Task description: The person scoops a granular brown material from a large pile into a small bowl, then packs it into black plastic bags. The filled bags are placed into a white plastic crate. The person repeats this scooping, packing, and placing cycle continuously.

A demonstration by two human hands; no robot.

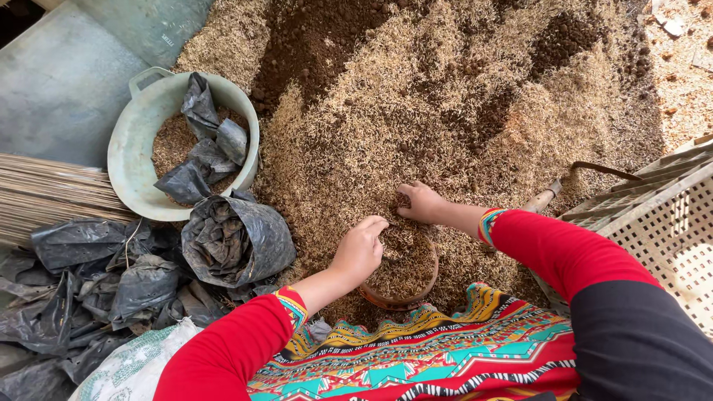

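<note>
a plant nursery yard (husk-and-soil heap (445, 111), black grow bags (234, 241)).

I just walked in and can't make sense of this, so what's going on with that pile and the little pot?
A person in red sleeves crouches at a big heap of husks and dark soil. The left hand and right hand are both at the rim of a small round brown pot, which is full of the mix. Beside it sit black plastic bags, a pale green basin with more bags, and a plastic crate.
</note>
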